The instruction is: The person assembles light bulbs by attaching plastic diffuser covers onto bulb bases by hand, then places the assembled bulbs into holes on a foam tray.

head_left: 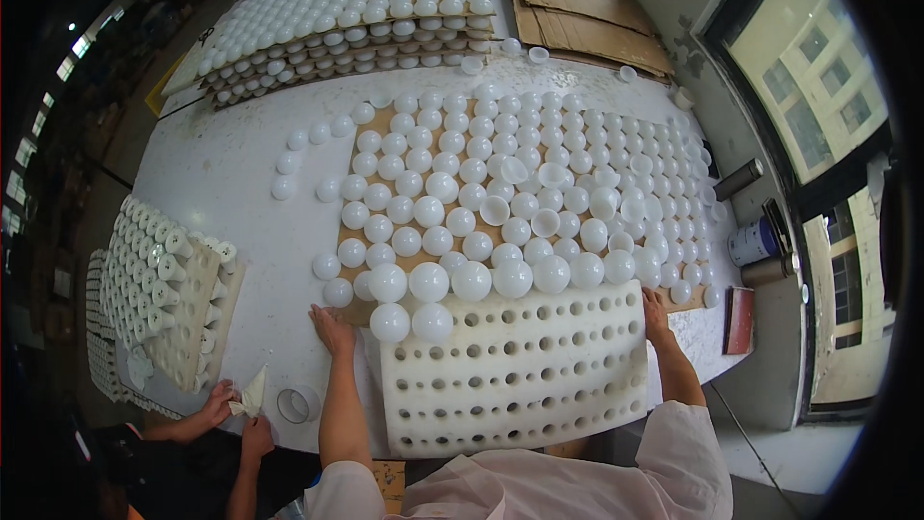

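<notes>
The left hand point(334, 330) lies at the near-left corner of a brown board point(358, 312), its fingers extended; the right hand point(658, 318) curls at the right edge of a white perforated foam tray point(520, 366). How firmly either grip closes, and on what, I cannot tell. White domes point(472, 281) crowd the board beyond the tray; two seem seated in its nearest filled row. Upturned domes point(494, 210) lie on top of others, so a jolt or tilt could roll them off. Uneven lifting by the two hands might tip the tray, spilling domes onto the table point(260, 231).
</notes>
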### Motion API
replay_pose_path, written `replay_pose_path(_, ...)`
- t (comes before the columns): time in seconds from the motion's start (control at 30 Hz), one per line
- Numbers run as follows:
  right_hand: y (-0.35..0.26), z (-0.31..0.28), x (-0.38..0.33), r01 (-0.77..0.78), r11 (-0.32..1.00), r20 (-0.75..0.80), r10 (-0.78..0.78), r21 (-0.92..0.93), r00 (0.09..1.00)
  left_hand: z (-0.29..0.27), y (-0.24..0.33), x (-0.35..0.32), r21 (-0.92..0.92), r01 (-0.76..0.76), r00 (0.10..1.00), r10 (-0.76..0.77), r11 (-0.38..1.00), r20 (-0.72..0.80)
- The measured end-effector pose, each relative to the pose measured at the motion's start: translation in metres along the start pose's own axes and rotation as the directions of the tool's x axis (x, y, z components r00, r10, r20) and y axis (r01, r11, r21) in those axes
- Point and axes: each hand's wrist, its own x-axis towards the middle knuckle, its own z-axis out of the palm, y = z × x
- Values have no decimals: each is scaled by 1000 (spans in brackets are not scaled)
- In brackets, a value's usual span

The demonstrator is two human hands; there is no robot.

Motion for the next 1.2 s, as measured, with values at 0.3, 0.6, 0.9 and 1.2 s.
replay_pose_path(0.3, -18, -7, 0, 86, 992, -35, -90, -94, 995, -8, -19, 2, 5, 90, 995, -90, 996, 33)
replay_pose_path(0.6, -10, 1, -8, -80, 996, 21, 81, -47, 997, -8, -16, -6, 51, 101, 989, -106, 994, 101)
replay_pose_path(0.9, -3, 9, -15, -101, 995, -53, 99, -24, 994, -8, -11, -18, 49, 56, 995, -60, 997, 83)
replay_pose_path(1.2, 23, 7, -48, -130, 897, -264, 259, 423, 929, -42, -20, 9, -387, 203, 973, -141, 899, 184)
